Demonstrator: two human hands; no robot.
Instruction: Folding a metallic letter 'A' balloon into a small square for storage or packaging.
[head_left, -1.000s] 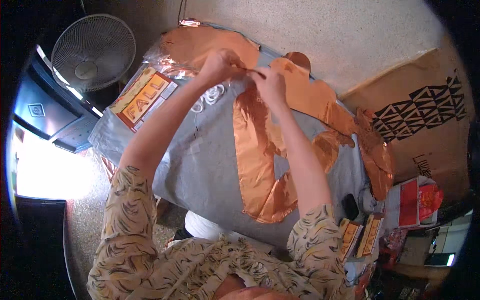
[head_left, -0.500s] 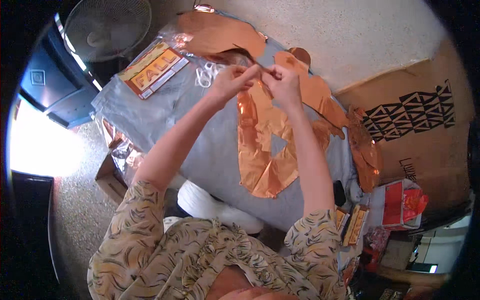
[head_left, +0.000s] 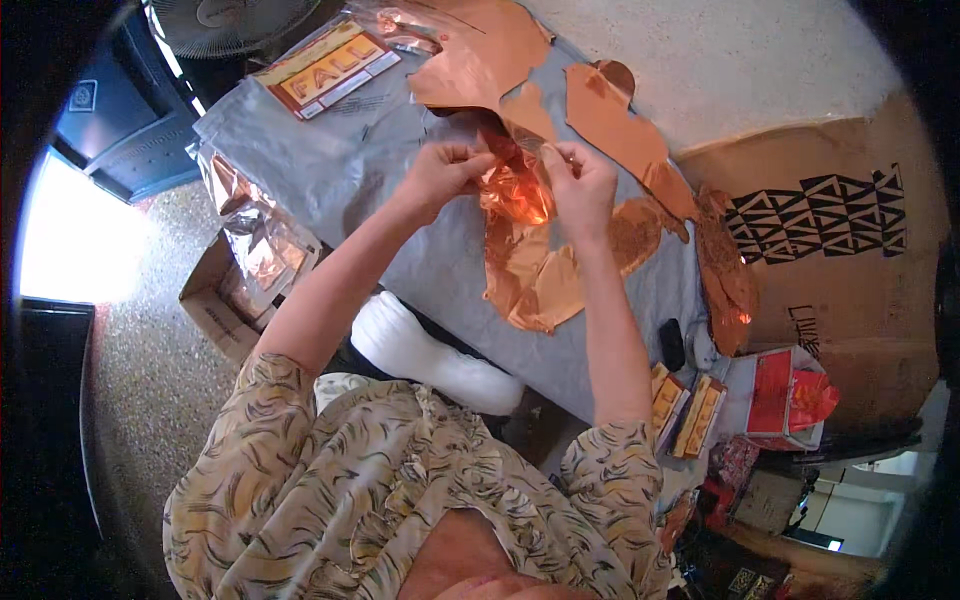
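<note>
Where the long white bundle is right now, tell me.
In the head view, the long white bundle is just below and left of centre, between the near edge of the grey-covered table and the patterned top, right of the left forearm.

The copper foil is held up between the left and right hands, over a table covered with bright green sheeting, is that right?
Not quite: the sheeting is grey, not green, as the head view shows. The copper foil is held up between the left hand and right hand.
</note>
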